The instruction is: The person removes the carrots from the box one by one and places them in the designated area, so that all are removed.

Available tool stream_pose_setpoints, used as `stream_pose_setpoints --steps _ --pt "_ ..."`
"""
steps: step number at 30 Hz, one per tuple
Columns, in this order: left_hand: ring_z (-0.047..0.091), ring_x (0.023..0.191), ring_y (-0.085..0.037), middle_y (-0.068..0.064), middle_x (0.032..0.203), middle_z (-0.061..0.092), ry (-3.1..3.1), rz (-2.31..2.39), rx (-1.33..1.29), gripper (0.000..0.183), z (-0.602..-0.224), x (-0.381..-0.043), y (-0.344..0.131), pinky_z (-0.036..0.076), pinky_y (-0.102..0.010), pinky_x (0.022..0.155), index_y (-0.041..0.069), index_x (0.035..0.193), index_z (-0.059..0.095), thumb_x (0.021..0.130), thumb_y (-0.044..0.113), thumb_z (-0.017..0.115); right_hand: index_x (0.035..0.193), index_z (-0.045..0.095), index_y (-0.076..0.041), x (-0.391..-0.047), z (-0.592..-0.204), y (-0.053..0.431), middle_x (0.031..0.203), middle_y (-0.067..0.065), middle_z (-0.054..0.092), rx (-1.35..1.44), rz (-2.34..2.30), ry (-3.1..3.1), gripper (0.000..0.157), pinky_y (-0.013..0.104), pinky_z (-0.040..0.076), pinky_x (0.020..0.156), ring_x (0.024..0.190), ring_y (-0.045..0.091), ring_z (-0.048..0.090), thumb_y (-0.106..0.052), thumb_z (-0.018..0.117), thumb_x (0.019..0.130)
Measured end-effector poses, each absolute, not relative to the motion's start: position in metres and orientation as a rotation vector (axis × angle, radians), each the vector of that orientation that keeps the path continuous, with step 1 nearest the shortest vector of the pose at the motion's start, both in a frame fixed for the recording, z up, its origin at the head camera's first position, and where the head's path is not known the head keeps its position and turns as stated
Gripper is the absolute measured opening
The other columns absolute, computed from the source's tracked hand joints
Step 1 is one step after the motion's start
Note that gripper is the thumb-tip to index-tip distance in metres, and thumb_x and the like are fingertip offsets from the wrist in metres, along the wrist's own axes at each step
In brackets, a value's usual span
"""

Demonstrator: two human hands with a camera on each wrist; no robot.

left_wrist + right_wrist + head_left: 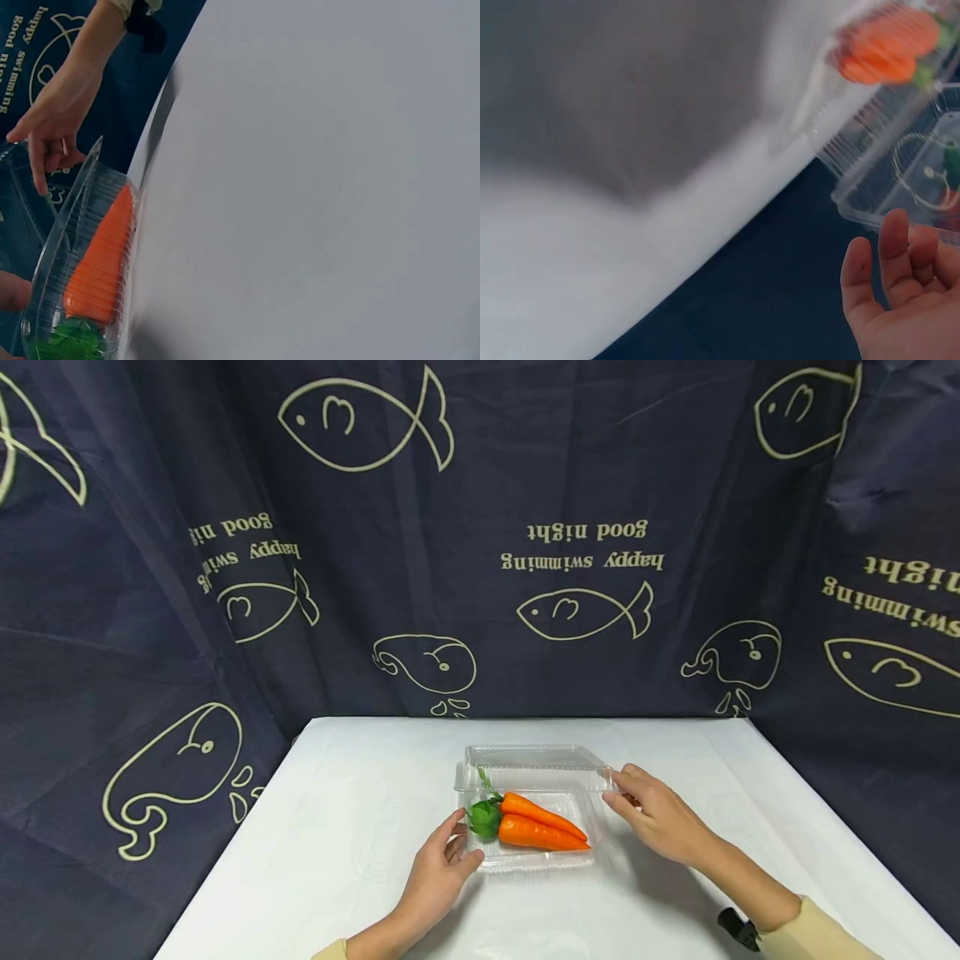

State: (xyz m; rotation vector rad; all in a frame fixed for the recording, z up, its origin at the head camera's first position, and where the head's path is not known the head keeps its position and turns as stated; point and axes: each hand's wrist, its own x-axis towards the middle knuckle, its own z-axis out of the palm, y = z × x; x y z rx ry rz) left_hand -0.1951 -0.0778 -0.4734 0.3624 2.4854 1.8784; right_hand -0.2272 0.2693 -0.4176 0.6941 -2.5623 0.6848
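Observation:
A clear plastic clamshell box lies on the table with its lid raised at the back. Inside are two orange carrots, also visible through the wall as a carrot in the left wrist view, and a green vegetable piece at the left. My left hand rests at the box's front left corner, thumb and fingers spread about it. On the other side, my right hand reaches the lid's right edge; its fingers look loosely bent there, the thumb apart from them.
The box stands on a white table. Behind it hangs a dark blue curtain with fish and whale drawings, which also runs along both sides. A black strap piece sits at the right sleeve.

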Motion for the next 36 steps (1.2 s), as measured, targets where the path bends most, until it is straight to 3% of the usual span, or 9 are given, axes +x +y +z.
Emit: stream_pose_setpoints --steps 3,11,20,27,36 --pt "0.053 0.131 -0.042 -0.022 0.135 0.054 2.500 1.863 0.366 0.070 -0.473 -0.196 -0.078 0.046 -0.045 0.109 -0.001 0.152 0.038 0.093 0.016 0.072 0.091 0.062 -0.025 -0.234 -0.410 0.268 0.075 -0.013 0.039 0.684 0.720 -2.517 0.012 0.018 0.034 0.055 0.065 0.002 0.039 -0.026 0.060 0.102" --pt "0.056 0.129 -0.041 -0.022 0.134 0.056 2.514 1.837 0.380 0.070 -0.472 -0.197 -0.079 0.048 -0.045 0.107 -0.001 0.151 0.039 0.092 0.017 0.072 0.075 0.057 -0.025 -0.248 -0.395 0.265 0.071 -0.009 0.037 0.628 0.736 -2.490 0.030 0.022 0.031 0.055 0.062 0.004 0.035 -0.027 0.055 0.105" --pt "0.057 0.127 -0.040 -0.021 0.132 0.057 2.538 1.816 0.369 0.069 -0.472 -0.199 -0.080 0.049 -0.043 0.105 -0.001 0.150 0.041 0.091 0.016 0.073 0.073 0.067 -0.024 -0.266 -0.378 0.266 0.071 -0.010 0.045 0.544 0.628 -2.488 0.035 0.024 0.036 0.055 0.063 0.008 0.042 -0.036 0.055 0.104" --pt "0.057 0.127 -0.040 -0.020 0.133 0.057 2.529 1.825 0.362 0.070 -0.472 -0.197 -0.080 0.049 -0.044 0.105 -0.001 0.150 0.041 0.091 0.016 0.073 0.093 0.081 -0.017 -0.279 -0.366 0.263 0.074 -0.008 0.055 0.502 0.636 -2.459 0.034 0.027 0.040 0.055 0.064 0.011 0.047 -0.040 0.058 0.102" --pt "0.056 0.128 -0.041 -0.022 0.134 0.056 2.533 1.815 0.365 0.069 -0.470 -0.196 -0.080 0.049 -0.044 0.106 -0.001 0.150 0.040 0.091 0.017 0.073 0.095 0.082 -0.010 -0.294 -0.357 0.261 0.073 -0.005 0.061 0.486 0.686 -2.402 0.024 0.028 0.043 0.055 0.063 0.013 0.049 -0.029 0.068 0.097"
